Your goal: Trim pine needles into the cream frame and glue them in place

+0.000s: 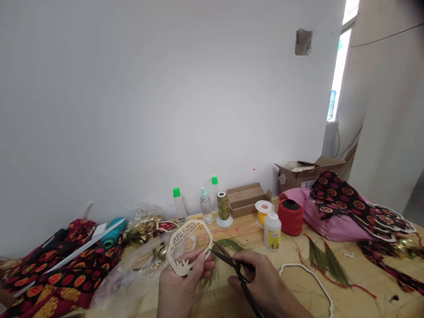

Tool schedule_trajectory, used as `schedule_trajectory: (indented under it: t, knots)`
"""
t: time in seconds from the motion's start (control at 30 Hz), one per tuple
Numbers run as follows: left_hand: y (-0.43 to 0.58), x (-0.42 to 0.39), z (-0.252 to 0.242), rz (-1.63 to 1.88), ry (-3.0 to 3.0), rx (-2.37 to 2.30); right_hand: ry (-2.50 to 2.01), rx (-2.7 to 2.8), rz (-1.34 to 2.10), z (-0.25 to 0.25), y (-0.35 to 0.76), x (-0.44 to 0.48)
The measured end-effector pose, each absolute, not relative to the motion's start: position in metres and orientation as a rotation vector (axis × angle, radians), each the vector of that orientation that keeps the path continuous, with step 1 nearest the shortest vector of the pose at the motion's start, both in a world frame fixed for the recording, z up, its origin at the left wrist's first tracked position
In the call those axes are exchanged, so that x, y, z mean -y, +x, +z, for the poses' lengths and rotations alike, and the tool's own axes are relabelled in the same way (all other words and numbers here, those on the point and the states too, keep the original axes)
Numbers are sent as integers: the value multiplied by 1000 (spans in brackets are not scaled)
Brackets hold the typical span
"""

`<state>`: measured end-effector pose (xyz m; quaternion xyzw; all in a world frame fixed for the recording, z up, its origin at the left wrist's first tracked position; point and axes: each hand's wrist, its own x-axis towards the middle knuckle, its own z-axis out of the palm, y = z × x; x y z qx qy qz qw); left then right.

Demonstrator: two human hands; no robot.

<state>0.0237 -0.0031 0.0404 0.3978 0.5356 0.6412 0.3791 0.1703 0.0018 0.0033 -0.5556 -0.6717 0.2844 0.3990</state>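
Observation:
My left hand (180, 282) is closed on a pale wooden cut-out frame (185, 247), held upright over the table's near edge. Green tassel threads (212, 276) hang from the frame between my hands. My right hand (265, 285) grips black scissors (236, 267), whose blades point up and left toward the frame's right side. The blades are slightly apart close to the threads.
Patterned red-black fabric (56, 278) lies at left, with a plastic bag of gold bells (145, 229). Small bottles (205, 205), a gold thread spool (222, 205), a glue bottle (272, 229), a red spool (290, 216) and cardboard boxes (247, 198) stand behind. More green tassels (326, 260) and a white frame (306, 276) lie at right.

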Motion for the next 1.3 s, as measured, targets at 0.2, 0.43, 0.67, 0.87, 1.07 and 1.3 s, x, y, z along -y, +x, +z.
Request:
schedule_trajectory:
  t: [0.2,0.43,0.67,0.87,1.07,1.3]
  knots:
    - [27,6,38,1568,1090,-1377,-1340,1574,851,2,183,-11]
    - [23,2,39,1627,1035,-1383,-1400,1716,714,1,174,-2]
    - [23,4,39,1607,1062,-1398,-1413,1762,648,0,174,0]
    - [27,6,39,1542,1088,-1404,-1317,1550,837,1,185,-11]
    - [27,6,37,1367,1055,-1318,-1070,1349,993,11,182,-12]
    - [29,8,26,1008,1073,-1041,-880,1268,1177,17,174,-3]
